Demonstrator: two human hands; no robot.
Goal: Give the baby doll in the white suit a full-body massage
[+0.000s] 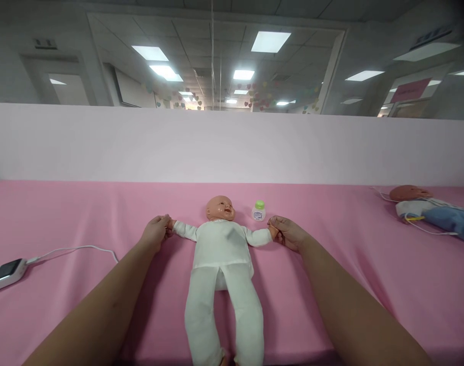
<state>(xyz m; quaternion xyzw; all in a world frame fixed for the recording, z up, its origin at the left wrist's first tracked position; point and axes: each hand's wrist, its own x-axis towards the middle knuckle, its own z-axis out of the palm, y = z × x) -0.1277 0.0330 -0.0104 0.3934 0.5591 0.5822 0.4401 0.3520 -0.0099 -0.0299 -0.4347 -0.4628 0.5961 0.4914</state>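
A baby doll [222,244] in a white top and white trousers lies on its back on a pink cloth [304,315], its head away from me and its arms stretched out sideways. My left hand [157,231] has its fingers closed round the doll's hand on the left side. On the right side, my right hand [287,232] pinches the doll's other hand between thumb and fingers. A small clear bottle with a green cap [258,211] stands between the doll's head and my right hand, touched by neither.
A white handheld device [6,274] with a dark screen and a white cable lies at the far left. Another doll [438,211] in blue and white, with thin tubing, lies at the far right. A white low wall [216,147] and glass run behind the cloth.
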